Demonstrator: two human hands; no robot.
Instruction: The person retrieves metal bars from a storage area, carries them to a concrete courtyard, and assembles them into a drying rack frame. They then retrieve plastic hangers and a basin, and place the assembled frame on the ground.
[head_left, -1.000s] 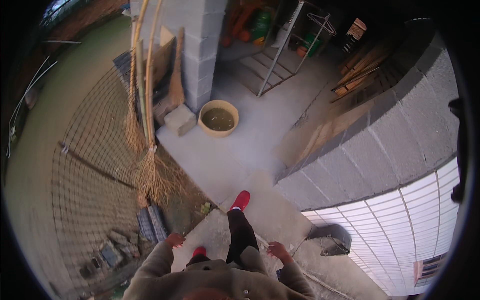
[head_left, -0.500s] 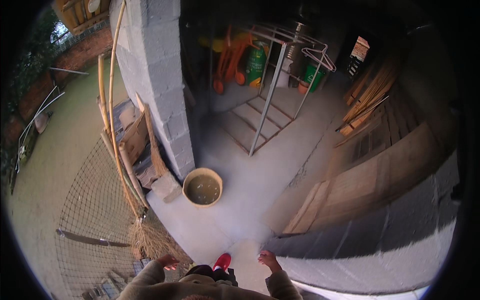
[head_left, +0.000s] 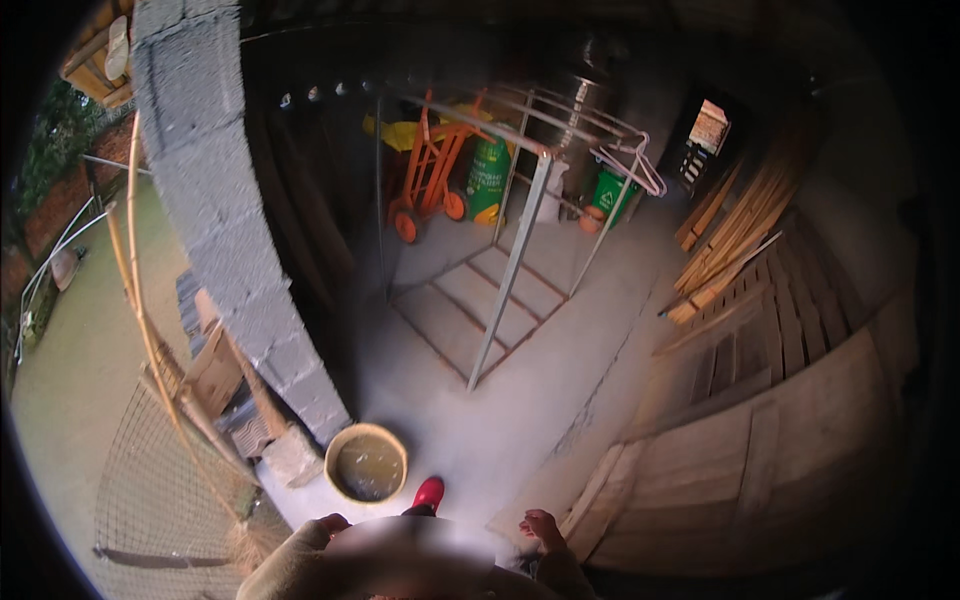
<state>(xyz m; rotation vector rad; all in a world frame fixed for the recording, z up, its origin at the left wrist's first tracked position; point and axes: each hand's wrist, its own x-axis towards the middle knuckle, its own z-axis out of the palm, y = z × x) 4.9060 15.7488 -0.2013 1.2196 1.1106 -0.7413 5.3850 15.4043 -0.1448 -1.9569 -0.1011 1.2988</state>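
My left hand (head_left: 335,523) hangs at the lower edge, small and partly cut off by my sleeve; its fingers look loosely apart, with nothing visible in them. On the other side, my right hand (head_left: 541,527) is held out, fingers loosely bent and holding nothing. Between them shows a red shoe (head_left: 430,492) on the concrete floor. Just ahead of my left hand stands a round yellowish tub (head_left: 402,478) with murky liquid in it. Neither hand touches it. A pale blur covers part of my front.
Farther ahead stands a metal frame (head_left: 513,270) with hangers (head_left: 640,165). Behind it are an orange hand truck (head_left: 432,175), a green sack (head_left: 487,180) and a green bin (head_left: 611,193). Wooden boards (head_left: 790,430) line the right. A block pillar (head_left: 215,180), bamboo poles (head_left: 150,330) and netting (head_left: 150,480) stand left.
I have moved forward: the tub, pillar and metal frame now sit nearer and lower in view. The tub has shifted left. Both hands stay low at my sides, without anything in them.
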